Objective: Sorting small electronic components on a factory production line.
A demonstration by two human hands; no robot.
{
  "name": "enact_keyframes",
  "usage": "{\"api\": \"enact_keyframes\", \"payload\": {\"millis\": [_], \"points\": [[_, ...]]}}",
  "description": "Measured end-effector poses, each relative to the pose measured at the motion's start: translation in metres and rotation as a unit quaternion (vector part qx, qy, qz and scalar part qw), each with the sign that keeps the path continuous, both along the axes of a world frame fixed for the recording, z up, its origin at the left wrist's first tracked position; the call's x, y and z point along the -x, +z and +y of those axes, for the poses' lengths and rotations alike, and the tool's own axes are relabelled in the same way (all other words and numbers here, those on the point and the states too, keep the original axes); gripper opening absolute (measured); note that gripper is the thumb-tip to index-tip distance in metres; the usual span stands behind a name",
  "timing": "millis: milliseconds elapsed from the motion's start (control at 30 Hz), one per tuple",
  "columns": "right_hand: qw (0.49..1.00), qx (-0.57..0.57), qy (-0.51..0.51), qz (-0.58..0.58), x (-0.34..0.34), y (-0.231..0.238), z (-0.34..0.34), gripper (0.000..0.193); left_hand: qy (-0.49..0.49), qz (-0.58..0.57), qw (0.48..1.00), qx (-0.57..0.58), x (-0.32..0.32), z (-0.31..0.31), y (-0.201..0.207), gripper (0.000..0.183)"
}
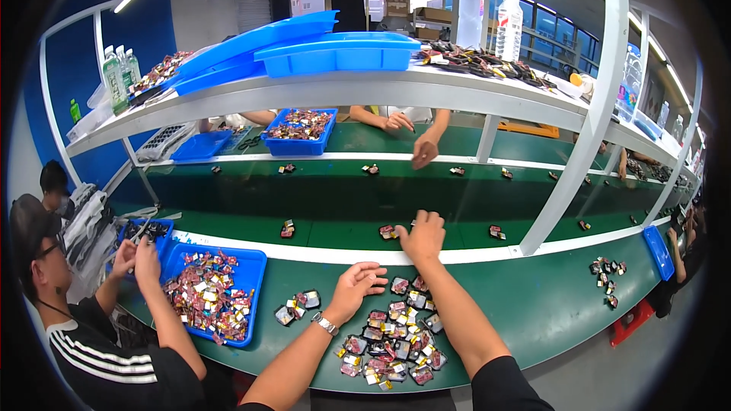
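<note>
My left hand [358, 287], with a metal watch on its wrist, is held above the green table beside a pile of small battery-and-circuit-board assemblies [396, 341]. Its fingers are loosely bent and apart, and I see nothing in them. Farther off, my right hand [424, 237] reaches over the white rail onto the green conveyor belt, fingers stretched out. Close to its thumb lies a red-and-silver assembly [388, 232] on the belt. Whether the thumb touches it I cannot tell. A few more assemblies [298, 306] sit left of my left forearm.
A blue bin [253, 289] heaped with assemblies stands at left, beside a seated co-worker [99, 327]. White posts [567, 160] hold a shelf [381, 87] with blue trays [335, 55] and bottles. Across the belt are another person's hands [415, 133]. Spaced assemblies [496, 232] lie along the belt.
</note>
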State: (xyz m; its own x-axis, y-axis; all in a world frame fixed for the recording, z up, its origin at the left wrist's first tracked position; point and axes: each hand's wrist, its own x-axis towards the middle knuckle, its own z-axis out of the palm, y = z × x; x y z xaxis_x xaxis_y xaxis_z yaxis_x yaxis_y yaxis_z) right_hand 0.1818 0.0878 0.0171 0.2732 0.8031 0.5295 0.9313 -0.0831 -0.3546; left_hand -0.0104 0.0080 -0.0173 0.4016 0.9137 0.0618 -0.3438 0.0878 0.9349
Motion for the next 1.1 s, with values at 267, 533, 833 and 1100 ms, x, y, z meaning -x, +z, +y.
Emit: {"api": "enact_keyframes", "payload": {"millis": [267,533,833,1100], "points": [[0.990,0.022,0.016,0.137,-0.059,-0.025,0.001,0.047,-0.041,-0.017,0.999,-0.003,-0.008,0.004,0.005,0.028],[0.863,0.099,0.456,0.195,-0.026,0.032,-0.119,0.061,-0.218,-0.078,0.971,0.055,0.005,0.007,0.008,0.040],[0.924,-0.035,0.348,0.151,-0.007,0.018,-0.132,0.034,-0.125,-0.011,0.988,0.087,-0.011,-0.006,0.023,0.036],[0.955,-0.082,0.278,0.059,0.013,-0.002,-0.127,0.025,-0.101,-0.019,0.992,0.077,-0.011,-0.009,0.012,0.031]]}}
